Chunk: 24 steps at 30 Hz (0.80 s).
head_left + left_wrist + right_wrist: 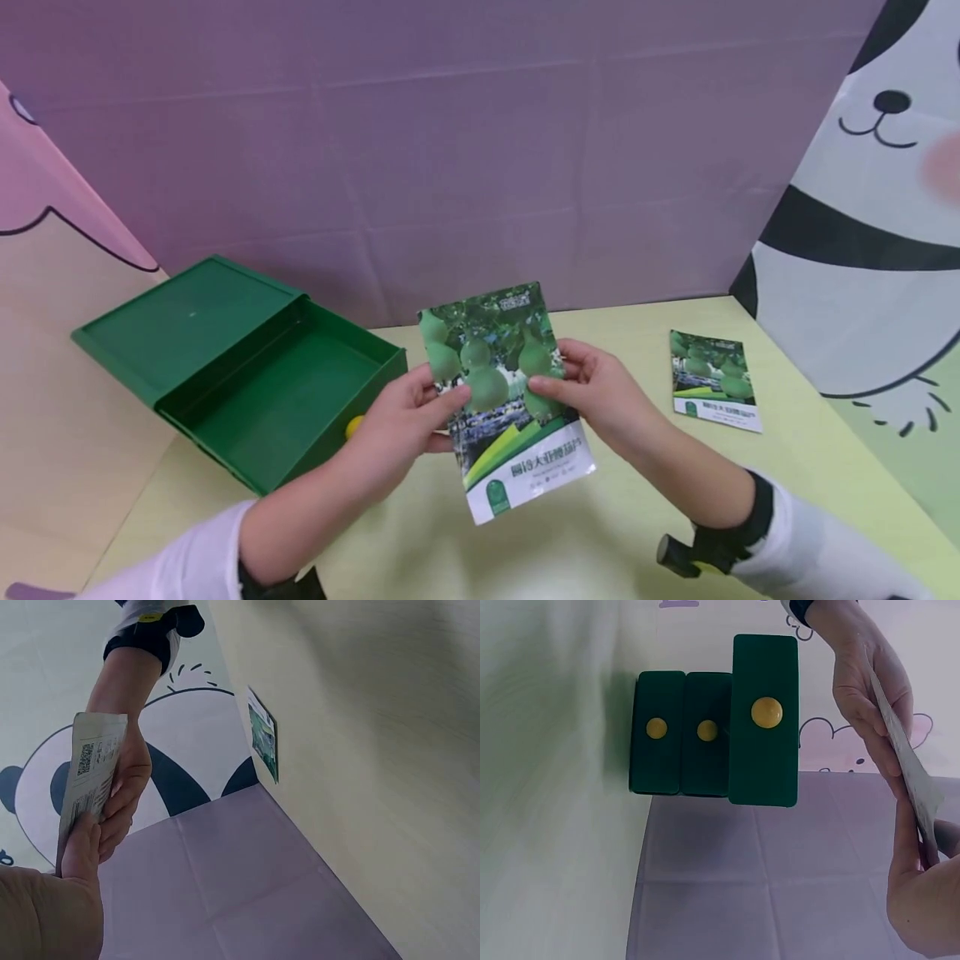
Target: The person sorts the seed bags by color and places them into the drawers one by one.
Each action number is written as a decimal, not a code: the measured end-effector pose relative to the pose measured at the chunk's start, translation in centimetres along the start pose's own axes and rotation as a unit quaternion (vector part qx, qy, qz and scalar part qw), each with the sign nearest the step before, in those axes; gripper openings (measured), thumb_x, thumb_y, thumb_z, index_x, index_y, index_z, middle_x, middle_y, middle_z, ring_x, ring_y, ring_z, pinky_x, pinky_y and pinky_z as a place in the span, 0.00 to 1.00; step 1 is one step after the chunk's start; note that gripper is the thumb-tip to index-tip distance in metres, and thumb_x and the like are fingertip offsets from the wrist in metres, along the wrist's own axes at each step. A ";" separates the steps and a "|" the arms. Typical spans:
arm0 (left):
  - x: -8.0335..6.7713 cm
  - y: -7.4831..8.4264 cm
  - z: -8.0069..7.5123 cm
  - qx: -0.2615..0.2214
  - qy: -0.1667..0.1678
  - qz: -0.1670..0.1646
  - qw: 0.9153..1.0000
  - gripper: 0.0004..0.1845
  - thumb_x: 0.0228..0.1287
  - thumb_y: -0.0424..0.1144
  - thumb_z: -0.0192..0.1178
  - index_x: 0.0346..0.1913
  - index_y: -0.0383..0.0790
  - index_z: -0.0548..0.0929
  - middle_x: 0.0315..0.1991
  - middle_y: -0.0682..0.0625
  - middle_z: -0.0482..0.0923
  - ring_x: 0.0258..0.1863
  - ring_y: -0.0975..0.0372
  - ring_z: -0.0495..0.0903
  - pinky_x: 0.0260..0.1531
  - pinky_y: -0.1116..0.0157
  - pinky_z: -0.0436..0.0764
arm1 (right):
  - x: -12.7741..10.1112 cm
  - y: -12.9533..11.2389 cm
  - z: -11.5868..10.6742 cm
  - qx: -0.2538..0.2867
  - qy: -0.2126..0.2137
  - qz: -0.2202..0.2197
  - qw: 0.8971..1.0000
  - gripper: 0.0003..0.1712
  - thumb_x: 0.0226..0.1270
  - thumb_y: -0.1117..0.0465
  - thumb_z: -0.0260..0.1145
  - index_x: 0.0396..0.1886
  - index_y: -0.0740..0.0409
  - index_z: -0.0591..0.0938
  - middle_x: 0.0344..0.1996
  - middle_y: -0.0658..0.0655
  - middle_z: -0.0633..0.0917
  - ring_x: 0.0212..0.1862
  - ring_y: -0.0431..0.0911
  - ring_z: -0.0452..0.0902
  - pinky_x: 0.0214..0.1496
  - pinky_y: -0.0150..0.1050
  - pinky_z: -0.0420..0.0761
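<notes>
Seed packet (506,400) printed with green gourds sits in the lower middle of the head frame, lifted off the table and tilted a little so its white bottom strip points toward the lower right. You have it pinched from both sides. Your left hand (401,421) grips its left edge, thumb lying across the printed front and the other fingers curled behind. Your right hand (600,392) grips the right edge the same way, thumb on the front, fingers folded at the back.

In the left wrist view the packet (86,784) shows its pale back with a small code square, seen nearly edge-on at the left of the frame, with the fingers (124,799) of the right hand wrapped behind it. In the right wrist view it is a thin sliver (907,761) at the right edge, held between both hands.

Left of your hands in the head frame stands a green box (277,400) with its drawer pulled open and a yellow knob (352,427) just beside your left hand. A second seed packet (715,379) lies flat on the yellow-green table (615,533) at the right of the frame, well apart from your right hand. A purple backdrop (465,150) fills the upper frame, with a panda banner (870,250) at the right.
</notes>
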State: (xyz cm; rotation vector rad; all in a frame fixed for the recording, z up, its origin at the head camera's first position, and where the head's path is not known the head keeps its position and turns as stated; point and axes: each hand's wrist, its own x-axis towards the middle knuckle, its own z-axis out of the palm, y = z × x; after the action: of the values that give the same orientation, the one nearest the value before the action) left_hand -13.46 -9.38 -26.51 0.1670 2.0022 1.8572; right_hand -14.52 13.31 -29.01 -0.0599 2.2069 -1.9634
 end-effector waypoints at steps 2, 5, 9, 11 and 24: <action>0.0 0.0 0.0 0.000 0.002 -0.001 1.000 0.17 0.72 0.36 0.53 0.60 0.36 0.74 0.51 0.39 0.83 0.44 0.55 0.86 0.43 0.58 0.86 | 0.0 0.1 0.0 0.000 -0.005 -0.004 1.000 0.30 0.64 0.61 0.68 0.62 0.68 0.72 0.39 0.55 0.88 0.38 0.42 0.85 0.43 0.35 0.85; -0.1 -0.1 -0.1 0.002 0.004 -0.003 1.000 0.17 0.72 0.36 0.53 0.61 0.37 0.74 0.50 0.40 0.84 0.43 0.56 0.86 0.42 0.59 0.86 | -0.1 0.1 0.0 0.005 -0.013 -0.008 1.000 0.30 0.64 0.61 0.68 0.62 0.69 0.71 0.37 0.53 0.88 0.37 0.41 0.85 0.43 0.35 0.85; -0.2 -0.1 -0.1 -0.002 0.008 -0.005 1.000 0.17 0.72 0.36 0.54 0.61 0.36 0.74 0.49 0.40 0.84 0.42 0.56 0.86 0.42 0.59 0.86 | 0.0 0.2 0.0 0.006 -0.022 -0.014 1.000 0.30 0.64 0.61 0.68 0.62 0.70 0.70 0.35 0.51 0.87 0.36 0.41 0.85 0.42 0.35 0.85; -0.2 -0.2 -0.1 -0.001 0.011 -0.005 1.000 0.17 0.72 0.35 0.54 0.60 0.36 0.75 0.49 0.40 0.84 0.42 0.56 0.86 0.42 0.59 0.86 | 0.0 0.2 0.0 0.002 -0.026 -0.016 1.000 0.31 0.65 0.60 0.68 0.63 0.70 0.70 0.36 0.53 0.87 0.36 0.41 0.85 0.42 0.35 0.85; -0.7 0.0 -3.8 -0.030 0.054 -0.018 0.998 0.14 0.73 0.40 0.54 0.53 0.34 0.73 0.30 0.56 0.75 0.23 0.68 0.73 0.27 0.72 0.79 | 0.7 1.7 -3.7 -0.051 -0.055 -0.111 0.991 0.25 0.75 0.54 0.55 0.65 0.64 0.69 0.57 0.66 0.80 0.53 0.47 0.83 0.53 0.41 0.83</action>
State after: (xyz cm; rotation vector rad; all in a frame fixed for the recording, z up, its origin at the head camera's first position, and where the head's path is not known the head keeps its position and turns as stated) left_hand -14.22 -13.13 -26.25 0.0140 2.0026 1.9382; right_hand -15.64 17.05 -30.34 -0.4350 2.3128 -1.8982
